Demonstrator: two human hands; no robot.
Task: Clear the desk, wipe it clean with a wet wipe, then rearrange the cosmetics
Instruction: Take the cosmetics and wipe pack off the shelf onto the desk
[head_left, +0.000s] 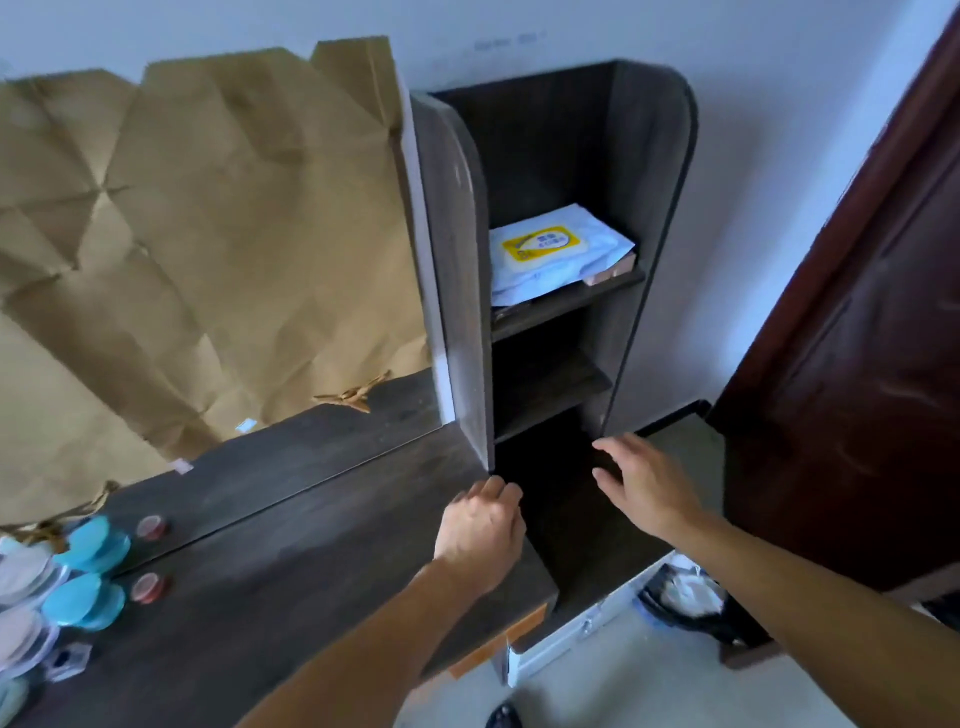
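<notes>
A dark wood desk (311, 561) runs from lower left to centre. My left hand (480, 530) hovers over its right end with fingers loosely curled and holds nothing. My right hand (644, 486) is spread, fingers straight, in front of the lowest opening of the dark shelf unit (545, 384). A white wet wipe pack (550, 249) with a yellow label lies on the top shelf. At the far left of the desk sit cosmetics: blue round compacts (85, 600), a small red-lidded jar (149, 587), pale round cases (23, 631) and a small clear box (65, 660).
A mirror behind the desk is covered with creased brown paper (197, 234). A dark red door (862, 364) stands at the right. On the floor below the shelf sits a bin with a black liner (685, 597), next to a white unit (566, 634).
</notes>
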